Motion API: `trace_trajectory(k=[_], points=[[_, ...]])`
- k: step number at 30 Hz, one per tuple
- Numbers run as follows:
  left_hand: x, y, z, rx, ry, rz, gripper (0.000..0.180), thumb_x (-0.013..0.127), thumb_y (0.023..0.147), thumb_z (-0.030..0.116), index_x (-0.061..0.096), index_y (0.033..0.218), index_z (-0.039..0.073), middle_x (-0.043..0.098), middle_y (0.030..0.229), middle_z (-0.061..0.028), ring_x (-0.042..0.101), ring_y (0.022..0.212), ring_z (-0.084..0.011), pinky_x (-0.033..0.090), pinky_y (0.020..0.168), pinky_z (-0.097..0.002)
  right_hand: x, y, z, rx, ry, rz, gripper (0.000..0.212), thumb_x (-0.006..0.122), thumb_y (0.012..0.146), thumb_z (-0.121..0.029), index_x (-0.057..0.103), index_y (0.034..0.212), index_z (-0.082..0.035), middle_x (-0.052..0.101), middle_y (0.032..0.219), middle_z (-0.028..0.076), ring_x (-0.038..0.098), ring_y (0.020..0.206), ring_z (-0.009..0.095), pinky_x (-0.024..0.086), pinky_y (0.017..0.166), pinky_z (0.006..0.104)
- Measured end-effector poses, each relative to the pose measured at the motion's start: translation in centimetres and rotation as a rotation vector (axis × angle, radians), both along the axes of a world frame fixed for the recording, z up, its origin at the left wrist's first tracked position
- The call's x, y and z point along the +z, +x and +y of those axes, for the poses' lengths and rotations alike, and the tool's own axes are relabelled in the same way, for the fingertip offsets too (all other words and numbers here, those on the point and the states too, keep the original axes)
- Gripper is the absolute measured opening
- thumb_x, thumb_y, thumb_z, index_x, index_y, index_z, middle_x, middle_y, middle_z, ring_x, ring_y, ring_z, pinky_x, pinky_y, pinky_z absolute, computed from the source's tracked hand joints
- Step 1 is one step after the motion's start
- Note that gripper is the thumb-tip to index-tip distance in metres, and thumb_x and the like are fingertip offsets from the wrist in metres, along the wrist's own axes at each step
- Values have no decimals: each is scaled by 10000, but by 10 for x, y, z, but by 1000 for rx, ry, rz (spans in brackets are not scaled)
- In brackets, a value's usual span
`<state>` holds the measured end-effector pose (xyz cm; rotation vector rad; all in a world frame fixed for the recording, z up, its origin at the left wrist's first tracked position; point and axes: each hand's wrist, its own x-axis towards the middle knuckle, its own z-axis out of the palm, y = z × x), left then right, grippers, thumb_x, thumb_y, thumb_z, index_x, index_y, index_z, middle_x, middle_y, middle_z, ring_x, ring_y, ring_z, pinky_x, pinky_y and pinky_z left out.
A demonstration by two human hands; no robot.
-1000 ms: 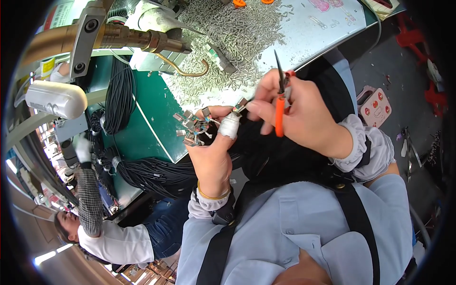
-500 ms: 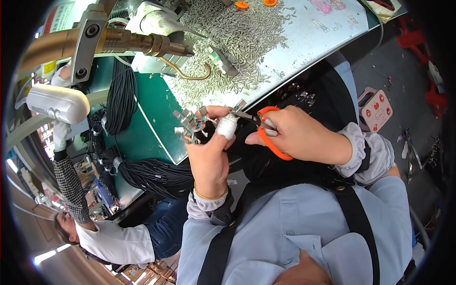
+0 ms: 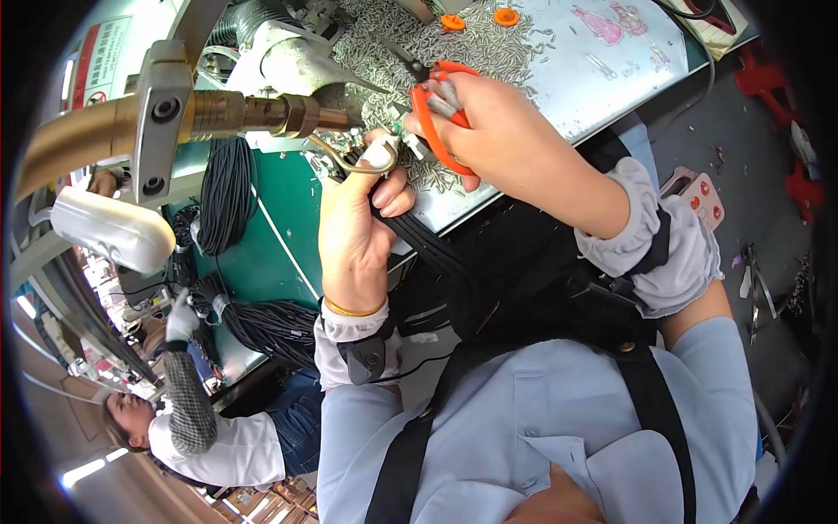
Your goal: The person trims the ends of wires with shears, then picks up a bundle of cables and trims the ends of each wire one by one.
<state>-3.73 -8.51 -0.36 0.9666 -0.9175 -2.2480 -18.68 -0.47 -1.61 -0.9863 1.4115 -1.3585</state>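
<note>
My left hand (image 3: 353, 231) is closed round a bundle of black cables (image 3: 428, 249), which runs down toward my lap. Its thumb has a white wrapping, partly behind a bent brass tube. Small connector ends at the top of the bundle are largely hidden by my fingers and the tube. In my right hand (image 3: 489, 122) is a pair of orange-handled scissors (image 3: 429, 131). Their dark blades point up and left, over a heap of small silvery pins (image 3: 463, 52) on the table, apart from the cables.
A brass pipe fitting (image 3: 236, 113) with a clamp juts in from the left. Black cable coils (image 3: 229, 196) lie on the green mat (image 3: 284, 188). Two orange caps (image 3: 505, 17) sit by the pins. A co-worker (image 3: 218, 445) works at the left; a pink case (image 3: 698, 196) is at the right.
Both hands have moved up toward the pins and pipe. The scissors have left the thumb of my left hand and now point up. The co-worker's gloved hand has come down.
</note>
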Motion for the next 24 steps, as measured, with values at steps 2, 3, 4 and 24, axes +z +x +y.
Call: trace_trajectory(k=[2, 3, 4, 24], points=[[-1, 3, -7, -51, 57, 22, 121, 531, 805, 20, 509, 924, 14, 454, 668, -3, 316, 451, -56, 264, 404, -190, 5, -2, -4, 10, 12, -44, 172, 520, 849, -176, 495, 847, -7, 484, 557, 10, 458, 404, 77, 365, 380, 209], [0, 4, -9, -48, 58, 21, 121, 531, 805, 20, 509, 924, 14, 454, 668, -3, 316, 451, -56, 264, 404, -190, 6, -2, -6, 15, 18, -66, 164, 514, 849, -170, 491, 850, -8, 480, 557, 9, 457, 404, 77, 367, 382, 211], [1, 3, -10, -62, 61, 7, 126, 539, 800, 23, 509, 922, 12, 454, 661, -4, 313, 448, -55, 262, 402, -188, 5, -2, -7, 16, 19, -67, 164, 514, 849, -170, 491, 850, -8, 480, 557, 9, 457, 404, 77, 367, 382, 211], [13, -1, 5, 11, -155, -151, 165, 593, 773, 47, 510, 896, -25, 469, 636, -15, 317, 443, -53, 259, 398, -185, -2, 0, -6, -41, -126, 117, 135, 539, 837, -138, 477, 811, -21, 464, 569, -3, 426, 426, 46, 347, 384, 201]])
